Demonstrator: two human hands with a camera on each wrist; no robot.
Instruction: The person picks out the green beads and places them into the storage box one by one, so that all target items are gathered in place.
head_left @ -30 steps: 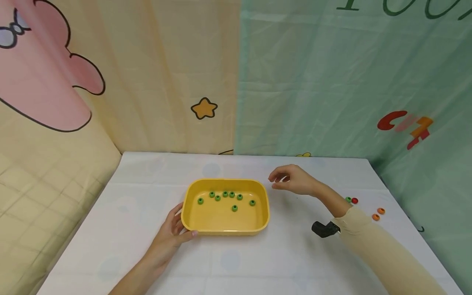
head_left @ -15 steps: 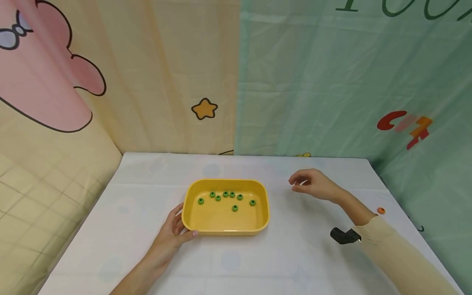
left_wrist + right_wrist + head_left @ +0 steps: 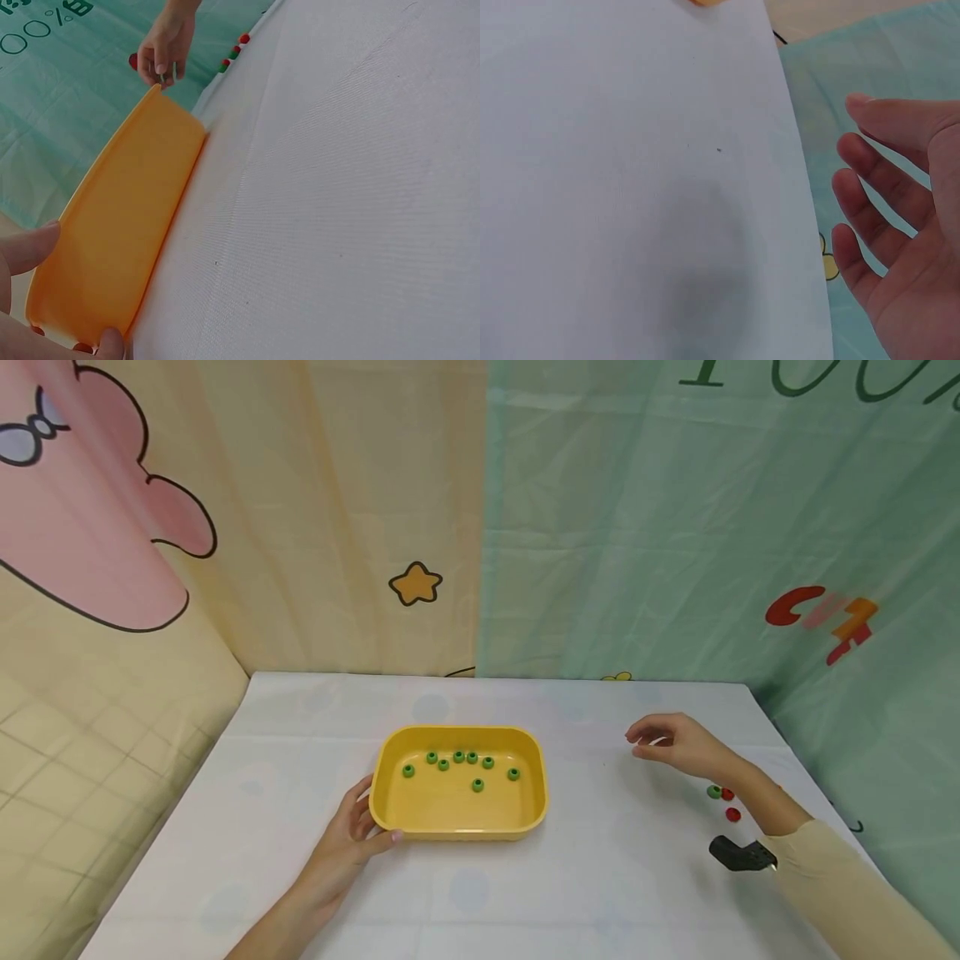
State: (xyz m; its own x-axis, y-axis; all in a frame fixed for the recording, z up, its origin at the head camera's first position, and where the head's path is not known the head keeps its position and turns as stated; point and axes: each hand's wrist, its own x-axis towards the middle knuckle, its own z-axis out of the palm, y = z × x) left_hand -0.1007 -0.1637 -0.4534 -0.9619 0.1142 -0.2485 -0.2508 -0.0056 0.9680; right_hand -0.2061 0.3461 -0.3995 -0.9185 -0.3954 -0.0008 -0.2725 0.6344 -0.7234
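Note:
Near the middle of the table a yellow plastic tray [image 3: 459,814] holds several small green beads [image 3: 477,785] spread over its floor. My left hand [image 3: 348,835] grips the tray's left end, thumb at the rim and fingers along the side; the left wrist view shows the tray's wall [image 3: 124,232] between thumb and fingers. Above the table, to the right of the tray, my right hand [image 3: 682,745] hovers with loosely bent fingers. In the right wrist view, nothing lies between the thumb and the fingers [image 3: 881,180]. Beside the right forearm are a green bead [image 3: 714,792] and red beads [image 3: 732,814].
A white cloth covers the table [image 3: 480,902]. Printed curtains [image 3: 615,527] hang behind it and at both sides. A black device [image 3: 741,855] sits at the right wrist. The right forearm partly covers the area at the table's right side.
My right hand has moved right, away from the tray, and slightly nearer. The forearm now covers other beads at the right. My left hand and the tray have stayed in place.

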